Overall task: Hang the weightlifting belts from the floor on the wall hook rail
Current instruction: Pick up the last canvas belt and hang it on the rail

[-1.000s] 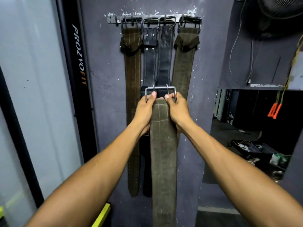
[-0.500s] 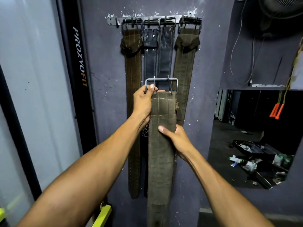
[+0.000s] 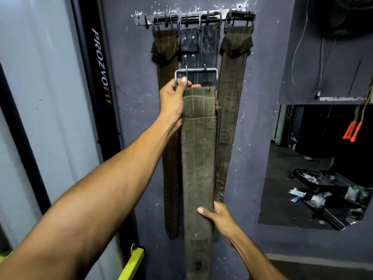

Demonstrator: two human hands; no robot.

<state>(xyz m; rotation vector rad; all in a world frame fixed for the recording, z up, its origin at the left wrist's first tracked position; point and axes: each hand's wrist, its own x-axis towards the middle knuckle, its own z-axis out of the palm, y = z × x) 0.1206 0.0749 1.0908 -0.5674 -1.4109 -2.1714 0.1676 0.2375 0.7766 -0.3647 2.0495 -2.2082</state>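
Against the wall [image 3: 129, 98], both hands' grip [image 3: 173, 102] [image 3: 220, 218] clamps the belt [image 3: 197, 158]

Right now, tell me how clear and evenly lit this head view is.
Head view: sharp on the held belt and hook rail; wide-angle bending bows the black post at left; dim upper right corner; brighter pale panel at left; no strong glare.

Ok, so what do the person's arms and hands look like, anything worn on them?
Both arms are bare as far as the frame shows: no sleeves, gloves, wraps, watch or rings visible. The left hand and right hand are bare, with short fingernails.
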